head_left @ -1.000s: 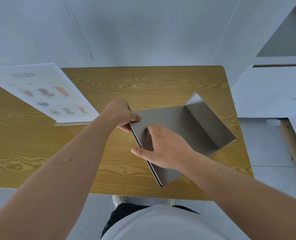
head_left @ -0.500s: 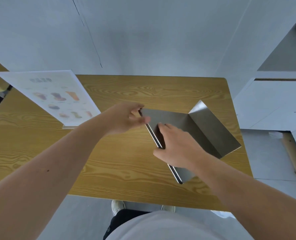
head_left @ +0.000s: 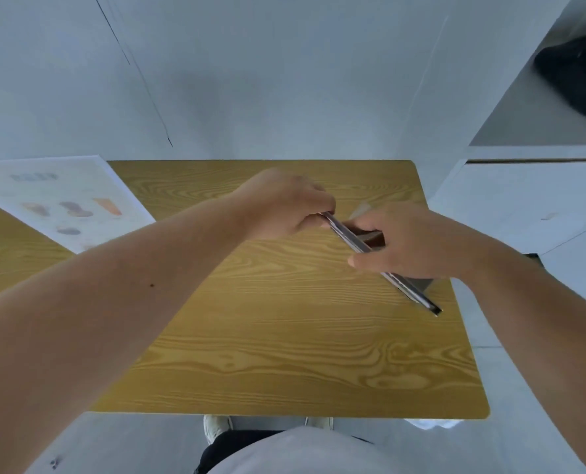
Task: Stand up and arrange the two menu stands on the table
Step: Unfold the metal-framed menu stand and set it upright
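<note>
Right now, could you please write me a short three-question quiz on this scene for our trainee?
1. True or false: both hands grip the metal menu stand.
2. Which hand holds its far end? A) left hand B) right hand
3. Fill in: the printed menu stand sits at the table's far ____ corner.

Key: 1. True; the stand shows edge-on between them. 2. A. 3. Left.
</note>
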